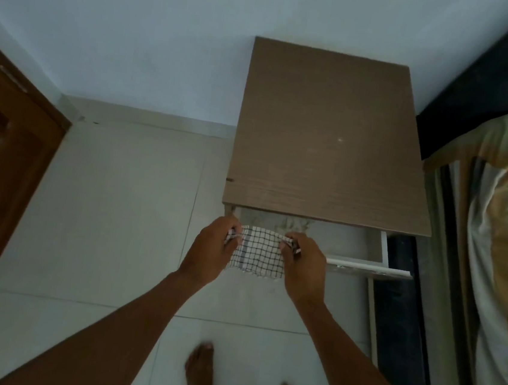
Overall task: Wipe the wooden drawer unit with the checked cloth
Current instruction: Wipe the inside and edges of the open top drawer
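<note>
Two hands hold the checked cloth stretched between them. The left hand pinches its left end and the right hand its right end, fingers curled round the bunched corners, so the cloth hangs in the air as a short flat band.

It hangs just in front of the wooden drawer unit, over the left part of the unit's top drawer, which stands pulled out. The drawer is white inside. A pale crumpled piece of fabric lies at its back, partly under the unit's brown top; what it is cannot be told.

The unit stands against a pale wall. In front of the unit, two bare feet stand on the tiled floor. Well to its left is a brown wooden door. Just beside it on the right is a bed with a patterned sheet.
</note>
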